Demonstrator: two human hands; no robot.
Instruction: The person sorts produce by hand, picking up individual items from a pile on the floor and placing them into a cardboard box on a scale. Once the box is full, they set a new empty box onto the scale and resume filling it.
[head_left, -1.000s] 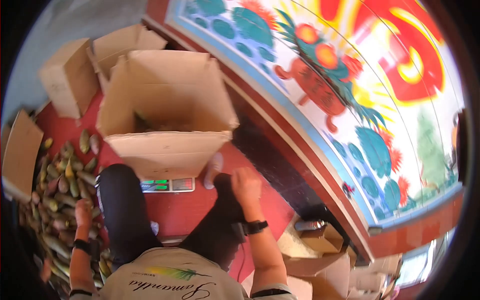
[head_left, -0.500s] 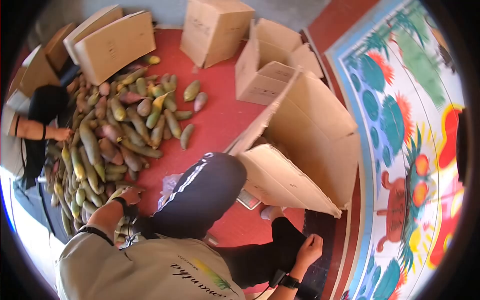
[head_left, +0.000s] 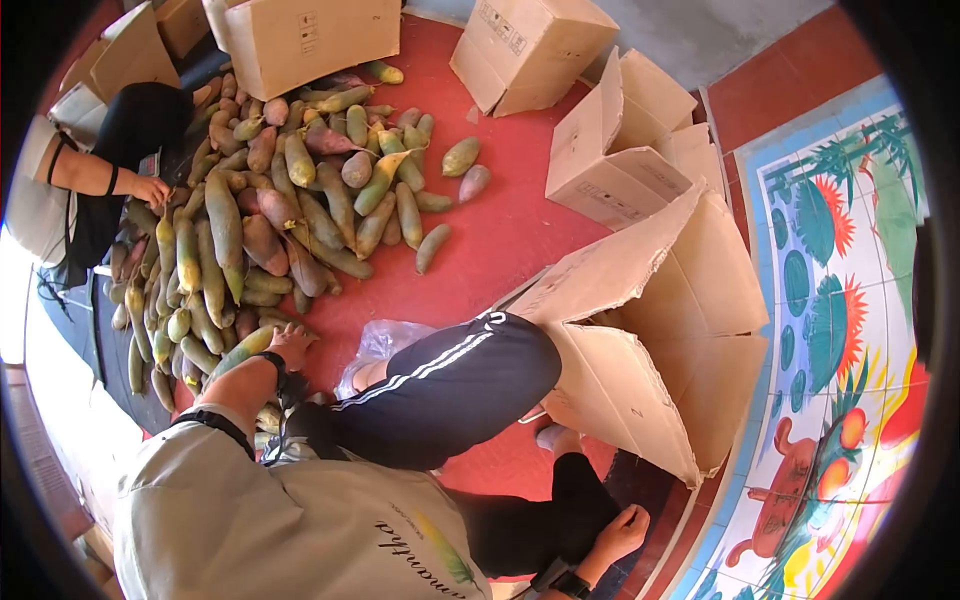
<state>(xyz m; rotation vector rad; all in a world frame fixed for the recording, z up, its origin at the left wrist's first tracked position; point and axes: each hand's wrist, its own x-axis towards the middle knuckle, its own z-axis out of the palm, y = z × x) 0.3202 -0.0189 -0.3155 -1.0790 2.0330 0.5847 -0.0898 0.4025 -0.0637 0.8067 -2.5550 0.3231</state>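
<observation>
A large pile of long greenish and reddish radishes [head_left: 225,235] lies on the red floor at the left. My left hand [head_left: 290,345] is at the pile's near edge, its fingers closed over the end of a green radish [head_left: 243,350]; the underside of the grip is hidden. By my right knee, my right hand [head_left: 622,535] is closed loosely, with nothing visible in it. A clear plastic bag [head_left: 385,343] sits beside my left leg. To the right of that leg stands a large open cardboard box [head_left: 625,385], its contents mostly hidden by the flaps.
Another person's hand [head_left: 152,191] touches the pile's left side. A closed carton [head_left: 530,50] and an open carton [head_left: 615,170] stand at the back. Another carton [head_left: 310,40] is behind the pile. A painted tile wall [head_left: 830,330] runs along the right.
The view has shifted, so the pile and boxes appear further right. My left hand stays at the pile's near edge. The other person's hand remains at the pile. My right hand stays by the knee.
</observation>
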